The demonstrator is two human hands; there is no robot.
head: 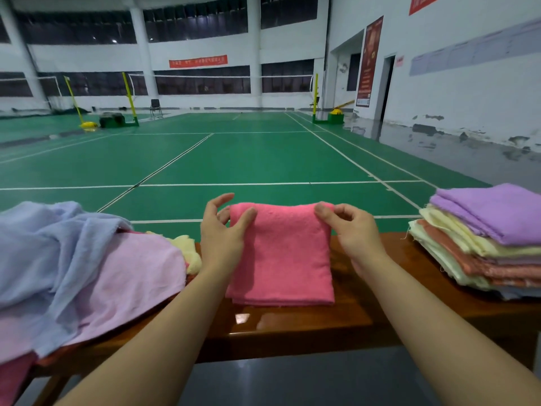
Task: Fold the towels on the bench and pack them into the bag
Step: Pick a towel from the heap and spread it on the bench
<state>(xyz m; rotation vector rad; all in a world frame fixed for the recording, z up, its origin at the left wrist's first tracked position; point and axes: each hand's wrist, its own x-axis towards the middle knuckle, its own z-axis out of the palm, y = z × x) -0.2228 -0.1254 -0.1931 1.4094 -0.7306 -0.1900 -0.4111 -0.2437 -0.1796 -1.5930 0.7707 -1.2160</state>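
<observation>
Pink towel (281,253): folded, lying at the lower centre of the frame on the wooden surface (345,315), far edge slightly raised.
Left hand (224,232): thumb and fingers pinch the far left corner.
Right hand (351,230): pinches the far right corner.
Risk of slip: if one corner escapes, the layers may open and the fold becomes uneven.
Unfolded heap (82,268): at the left, very near; the left arm could drag it.
Folded stack (480,238): at the right, leaning a little; a careless placing may topple it.
Bag: not visible.
</observation>
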